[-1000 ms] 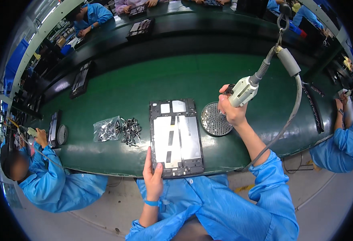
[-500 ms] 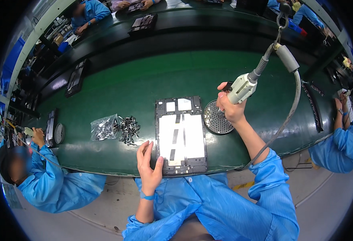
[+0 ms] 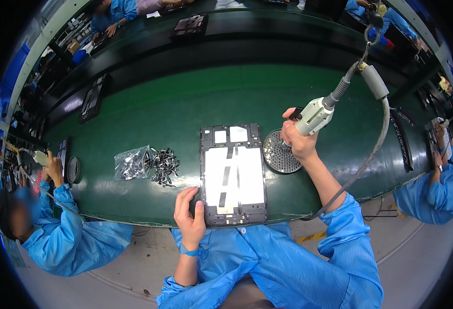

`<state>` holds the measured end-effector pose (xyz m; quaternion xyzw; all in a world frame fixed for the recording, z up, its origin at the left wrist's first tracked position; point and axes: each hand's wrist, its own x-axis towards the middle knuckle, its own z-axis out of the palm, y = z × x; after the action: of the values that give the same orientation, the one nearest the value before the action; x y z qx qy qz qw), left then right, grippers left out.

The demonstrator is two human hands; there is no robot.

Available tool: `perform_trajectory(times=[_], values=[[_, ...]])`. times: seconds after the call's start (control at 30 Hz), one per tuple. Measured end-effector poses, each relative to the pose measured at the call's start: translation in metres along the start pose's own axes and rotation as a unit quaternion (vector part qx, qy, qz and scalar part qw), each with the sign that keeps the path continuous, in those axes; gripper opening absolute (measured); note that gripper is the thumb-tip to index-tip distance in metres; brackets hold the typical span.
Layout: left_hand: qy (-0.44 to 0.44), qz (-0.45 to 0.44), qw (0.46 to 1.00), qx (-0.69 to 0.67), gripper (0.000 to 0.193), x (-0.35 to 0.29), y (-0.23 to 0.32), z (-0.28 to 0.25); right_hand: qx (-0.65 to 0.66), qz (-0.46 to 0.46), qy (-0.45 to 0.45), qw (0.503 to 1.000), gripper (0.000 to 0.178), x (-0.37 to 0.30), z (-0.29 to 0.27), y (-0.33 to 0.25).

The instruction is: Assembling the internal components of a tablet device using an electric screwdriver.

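An opened tablet-like device (image 3: pixel 249 180), with a black frame and large white panels, lies flat near the bench's front edge. My left hand (image 3: pixel 189 213) rests at its lower left side, holding nothing, thumb apart from the lightly curled fingers. My right hand (image 3: pixel 301 143) is wrapped round a pale electric screwdriver (image 3: pixel 315 117), whose cable rises to a hook. The screwdriver's tip is mostly hidden behind the hand. It is held over a round metal screw tray (image 3: pixel 275 157) full of small holes, just right of the device.
Left of the device lie a clear plastic bag (image 3: pixel 132 164) of small parts and a loose pile of small black and silver parts (image 3: pixel 164 167). The cable (image 3: pixel 376 144) loops down on the right. Co-workers in blue sit at both sides; another device (image 3: pixel 93 99) lies far left.
My left hand's fingers have drawn closer together beside the device. My right hand stays over the screw tray with the screwdriver. The co-worker on the left has raised a hand with a tool.
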<state>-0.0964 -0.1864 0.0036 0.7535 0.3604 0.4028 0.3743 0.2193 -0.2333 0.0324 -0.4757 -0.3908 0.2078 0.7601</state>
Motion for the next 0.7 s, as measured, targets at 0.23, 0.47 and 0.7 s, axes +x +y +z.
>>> perform_trajectory(times=[0.23,0.47,0.7], values=[[0.005,0.002,1.0,-0.014,0.026,-0.001,-0.002,0.0,-0.004,-0.001,-0.004,1.0,0.016,-0.001,0.001,0.001],[0.001,0.002,1.0,-0.013,0.026,-0.001,-0.001,0.0,0.082,0.066,-0.116,0.988,0.015,0.011,-0.015,0.004],[-0.002,-0.004,1.0,-0.017,0.025,-0.002,0.0,0.0,-0.112,-0.051,0.101,0.987,0.017,-0.005,0.012,0.008]])
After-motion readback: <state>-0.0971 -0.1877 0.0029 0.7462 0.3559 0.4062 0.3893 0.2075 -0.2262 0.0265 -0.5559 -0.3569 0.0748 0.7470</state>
